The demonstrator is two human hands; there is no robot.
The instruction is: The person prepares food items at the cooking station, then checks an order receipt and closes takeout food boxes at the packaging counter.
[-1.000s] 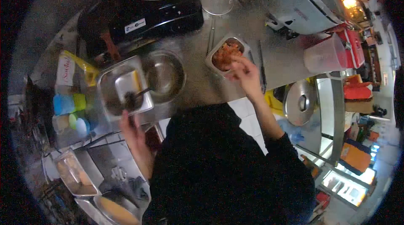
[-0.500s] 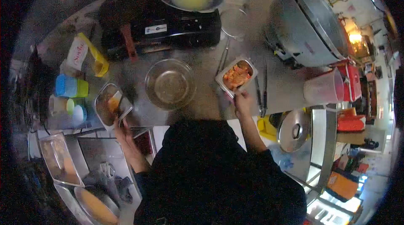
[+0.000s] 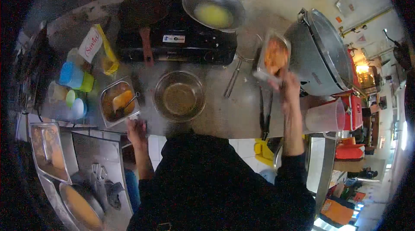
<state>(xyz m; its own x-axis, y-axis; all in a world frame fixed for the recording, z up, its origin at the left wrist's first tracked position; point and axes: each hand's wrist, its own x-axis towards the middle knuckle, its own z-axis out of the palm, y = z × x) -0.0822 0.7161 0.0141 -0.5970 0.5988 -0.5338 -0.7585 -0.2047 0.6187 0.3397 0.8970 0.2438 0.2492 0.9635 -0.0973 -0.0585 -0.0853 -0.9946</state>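
Observation:
My right hand (image 3: 290, 90) grips the near end of a small rectangular metal food pan (image 3: 263, 72), raised in front of the big grey pot. Chunky orange-red food (image 3: 276, 56) fills much of the pan; hand and pan are blurred. My left hand (image 3: 137, 134) is at the near corner of another metal food pan (image 3: 108, 116); its fingers are smeared, and I cannot tell if they grip the rim. A spoon (image 3: 135, 97) lies in that pan with brownish sauce and a yellow-orange piece. Between the hands stands a clear round bowl (image 3: 179, 118).
Behind are a black stove (image 3: 190, 52), a wok (image 3: 235, 8) with yellow liquid and a dark pan (image 3: 142, 8). A large pot (image 3: 315, 69), tongs (image 3: 266, 116), a strainer (image 3: 233, 77) and a clear jug (image 3: 324, 114) stand or lie rightward. Plastic cups (image 3: 71, 75) crowd the left.
My right hand has lifted its food pan up and away to the right, toward the big pot. My left hand has shifted slightly right along its pan's near corner. The view has moved.

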